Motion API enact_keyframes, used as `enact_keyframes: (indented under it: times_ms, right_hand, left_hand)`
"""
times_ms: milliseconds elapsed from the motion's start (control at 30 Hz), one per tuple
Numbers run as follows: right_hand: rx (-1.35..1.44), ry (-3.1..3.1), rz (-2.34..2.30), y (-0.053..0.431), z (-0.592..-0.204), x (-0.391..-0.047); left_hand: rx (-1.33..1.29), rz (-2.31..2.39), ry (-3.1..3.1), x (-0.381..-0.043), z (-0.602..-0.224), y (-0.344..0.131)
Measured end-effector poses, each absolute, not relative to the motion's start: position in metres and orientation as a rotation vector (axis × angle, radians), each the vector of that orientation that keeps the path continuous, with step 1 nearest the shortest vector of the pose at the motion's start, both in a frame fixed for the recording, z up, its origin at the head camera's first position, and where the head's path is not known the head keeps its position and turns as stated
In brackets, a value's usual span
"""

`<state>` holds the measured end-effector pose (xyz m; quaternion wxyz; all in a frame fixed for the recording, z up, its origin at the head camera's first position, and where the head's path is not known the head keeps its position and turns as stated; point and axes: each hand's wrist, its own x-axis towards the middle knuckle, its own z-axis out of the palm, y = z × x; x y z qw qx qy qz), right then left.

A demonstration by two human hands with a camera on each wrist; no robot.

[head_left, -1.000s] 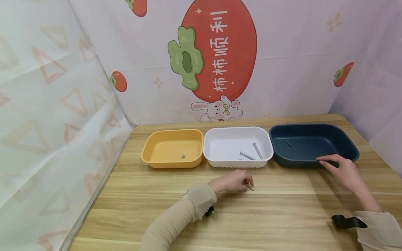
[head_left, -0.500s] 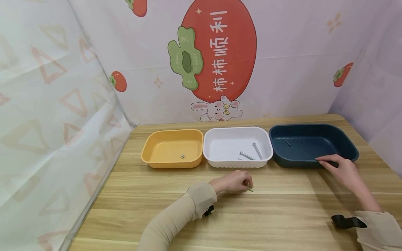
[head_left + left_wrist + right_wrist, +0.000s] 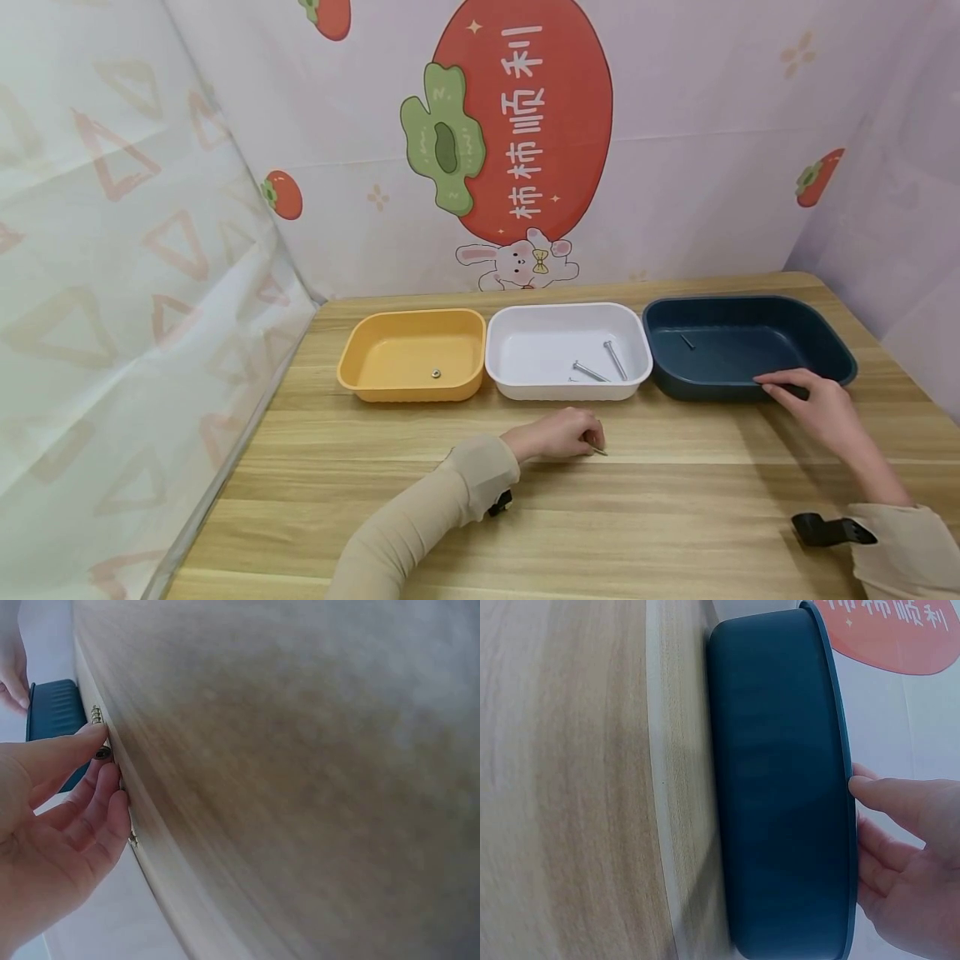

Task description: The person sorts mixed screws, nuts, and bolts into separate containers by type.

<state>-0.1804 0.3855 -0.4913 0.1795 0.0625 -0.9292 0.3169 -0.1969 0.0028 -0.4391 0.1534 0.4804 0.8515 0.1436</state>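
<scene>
Over there, the left hand (image 3: 562,432) pinches a brass-coloured screw (image 3: 96,715) near the counter (image 3: 675,525); the right hand (image 3: 817,408) grips the navy tray (image 3: 705,391) by its rim. Seemingly mid-pickup, calling for a steady lift.

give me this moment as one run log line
left hand: holds screw | right hand: grips blue tray | white tray: screws | yellow tray: nut

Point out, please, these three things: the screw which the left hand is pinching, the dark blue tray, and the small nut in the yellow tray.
Screw (image 3: 96,715): left wrist view, on its threaded part.
Dark blue tray (image 3: 780,787): right wrist view, on its outer side wall.
Small nut (image 3: 436,374): head view, on its middle.
</scene>
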Motion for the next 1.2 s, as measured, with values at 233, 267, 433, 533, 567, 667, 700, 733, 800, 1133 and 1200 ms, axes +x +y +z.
enact_keyframes:
  times_ms: [233,267,433,533,567,667,700,733,800,1133,1200]
  right_hand:
    - [0.165,-2.632,0.882,0.386,-0.492,-0.181]
    - [0.166,-2.634,0.882,0.386,-0.492,-0.181]
    - [0.168,-2.641,0.882,0.386,-0.492,-0.181]
    - [0.168,-2.637,0.876,0.386,-0.492,-0.181]
    - [0.168,-2.635,0.878,0.386,-0.492,-0.181]
    - [0.159,-2.632,0.879,0.386,-0.492,-0.181]
    - [0.160,-2.631,0.881,0.386,-0.492,-0.181]
    - [0.161,-2.631,0.883,0.386,-0.492,-0.181]
    - [0.160,-2.628,0.890,0.385,-0.492,-0.180]
    - [0.167,-2.635,0.890,0.385,-0.491,-0.180]
    - [0.161,-2.639,0.886,0.385,-0.491,-0.180]
  left_hand:
    - [1.366,0.403,2.437,-0.197,-0.439,0.003]
    - [1.366,0.402,2.440,-0.197,-0.439,0.003]
    - [1.347,0.427,2.444,-0.196,-0.437,0.003]
    - [1.349,0.441,2.448,-0.196,-0.436,0.003]
    - [1.353,0.445,2.449,-0.196,-0.436,0.003]
    - [1.364,0.461,2.452,-0.196,-0.435,0.003]
    - [1.366,0.470,2.453,-0.196,-0.434,0.003]
    - [1.372,0.476,2.456,-0.196,-0.434,0.004]
    - [1.373,0.502,2.459,-0.197,-0.434,0.004]
    - [1.376,0.591,2.461,-0.198,-0.428,0.008]
    - [1.387,0.591,2.471,-0.198,-0.428,0.010]
